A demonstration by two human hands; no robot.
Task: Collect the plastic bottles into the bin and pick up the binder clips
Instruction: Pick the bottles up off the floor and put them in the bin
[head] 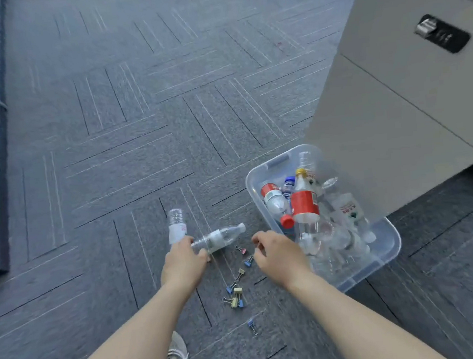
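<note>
Reaching from the head view: left hand (183, 262) wraps the base of a lying bottle (220, 238), a second bottle (176, 226) at its 12 o'clock. Right hand (276, 254) loosely curled, holding nothing, beside the bin (268, 165) at 3 o'clock. Bottle step nearly done, I'd say; next lift both in, then pinch binder clips (235, 292) at 6 o'clock.

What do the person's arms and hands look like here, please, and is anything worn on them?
Both forearms are bare up to the frame edge, with no sleeves showing. The left hand and right hand wear no gloves, and no watch, ring or bracelet is visible at this blur.
</note>
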